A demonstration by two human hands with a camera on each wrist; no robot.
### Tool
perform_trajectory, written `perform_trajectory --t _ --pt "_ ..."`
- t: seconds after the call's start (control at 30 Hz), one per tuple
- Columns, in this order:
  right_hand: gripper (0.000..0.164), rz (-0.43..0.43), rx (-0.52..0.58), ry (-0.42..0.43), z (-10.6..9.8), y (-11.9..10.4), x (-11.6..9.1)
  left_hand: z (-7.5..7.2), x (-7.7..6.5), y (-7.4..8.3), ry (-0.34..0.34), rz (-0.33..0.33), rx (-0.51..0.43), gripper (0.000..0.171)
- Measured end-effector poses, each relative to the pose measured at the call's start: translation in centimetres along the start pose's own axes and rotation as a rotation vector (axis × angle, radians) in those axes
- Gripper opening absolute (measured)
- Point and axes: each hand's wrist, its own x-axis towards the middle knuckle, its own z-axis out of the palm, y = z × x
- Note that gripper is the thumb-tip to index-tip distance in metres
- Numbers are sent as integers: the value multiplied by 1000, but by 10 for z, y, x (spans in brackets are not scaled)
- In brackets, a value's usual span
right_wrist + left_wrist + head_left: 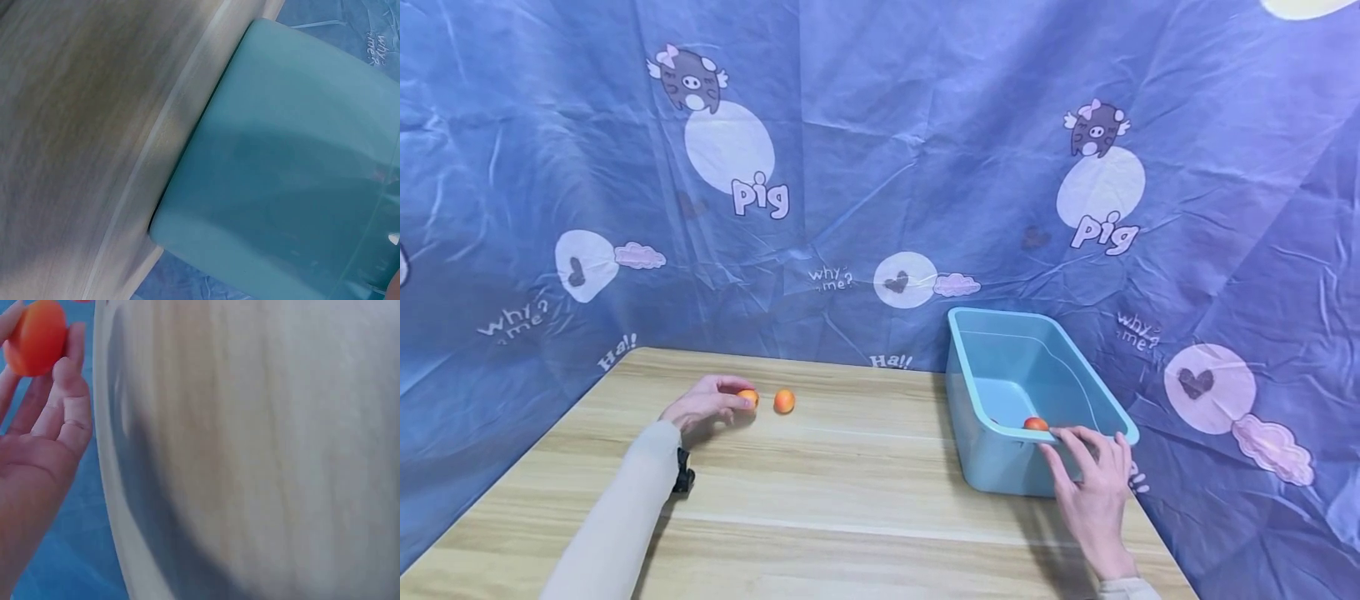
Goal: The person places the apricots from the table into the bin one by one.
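Observation:
At the left of the table, my left hand (711, 402) pinches a small, smooth orange-red fruit (748, 399) between thumb and fingers. The left wrist view shows this fruit (37, 337) as slightly oval, with the fingertips around it. A second orange fruit (784, 401) lies on the wood just to its right. My right hand (1097, 492) grips the near rim of a light blue plastic bin (1011, 450), fingers over the edge and thumb outside. Inside the bin, close behind that rim, shows a red-orange fruit (1036, 424), partly hidden by the wall.
The bin stands at the right side of the wooden table (850, 500). A blue cloth (865, 167) printed with pigs and words hangs behind the table and along both sides. A black strap piece (683, 473) sits at my left wrist.

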Motion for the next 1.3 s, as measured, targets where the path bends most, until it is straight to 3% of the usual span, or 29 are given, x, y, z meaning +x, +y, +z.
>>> perform_trajectory --t 0.4,0.7,0.93,1.3 --pt "50 -6 -7 -2 0 -2 -3 25 6 20 15 112 43 56" --pt "50 1 -13 7 0 -1 0 49 23 46 19 170 -36 57" --pt "49 -11 2 3 3 -3 2 71 30 56 21 193 -121 60" --pt "50 -10 -6 13 1 -2 0 99 35 72 48 243 -179 45"
